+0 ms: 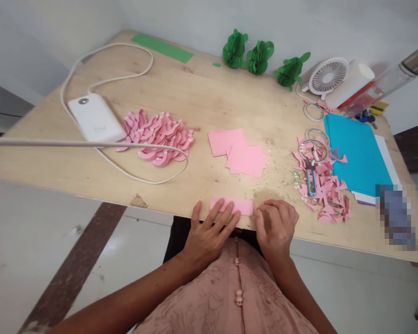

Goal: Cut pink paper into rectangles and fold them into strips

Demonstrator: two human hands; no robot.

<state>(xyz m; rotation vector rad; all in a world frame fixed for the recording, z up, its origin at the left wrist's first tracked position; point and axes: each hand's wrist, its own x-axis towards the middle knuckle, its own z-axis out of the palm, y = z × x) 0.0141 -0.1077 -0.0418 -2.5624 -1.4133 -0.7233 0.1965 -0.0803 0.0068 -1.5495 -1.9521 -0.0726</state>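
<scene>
A narrow pink paper strip [245,207], apparently folded, lies along the table's front edge. Across it my left hand [209,232] lies flat with fingers spread, pressing it to the wood. Just beyond the strip's right end rests my right hand [277,227], its fingers curled in and closed, with nothing visible in them. Farther back are a few overlapping pink paper squares [247,157]. To their left sits a heap of pink scalloped paper pieces [163,137].
Pink scraps [329,195], snips [311,181] and tape rolls [313,150] lie right, by blue sheets [358,153]. A cable loops from a white power bank [95,118] on the left. Green paper shapes [261,56], a fan [328,76] and a bottle [386,81] stand behind.
</scene>
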